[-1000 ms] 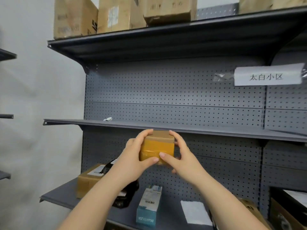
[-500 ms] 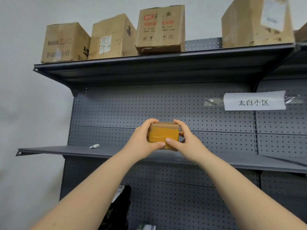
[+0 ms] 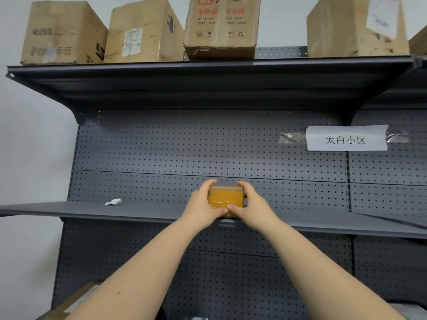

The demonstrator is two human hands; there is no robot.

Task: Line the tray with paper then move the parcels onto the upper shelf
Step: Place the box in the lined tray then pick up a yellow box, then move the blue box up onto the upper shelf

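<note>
Holding the little yellow parcel (image 3: 225, 199) from both sides, the left hand (image 3: 203, 205) and the right hand (image 3: 253, 205) curl their fingers round it. The parcel is at the front edge of the grey shelf (image 3: 143, 210); whether it touches is not clear. Big boxes (image 3: 143, 31) sit on the top shelf (image 3: 208, 72) above.
</note>
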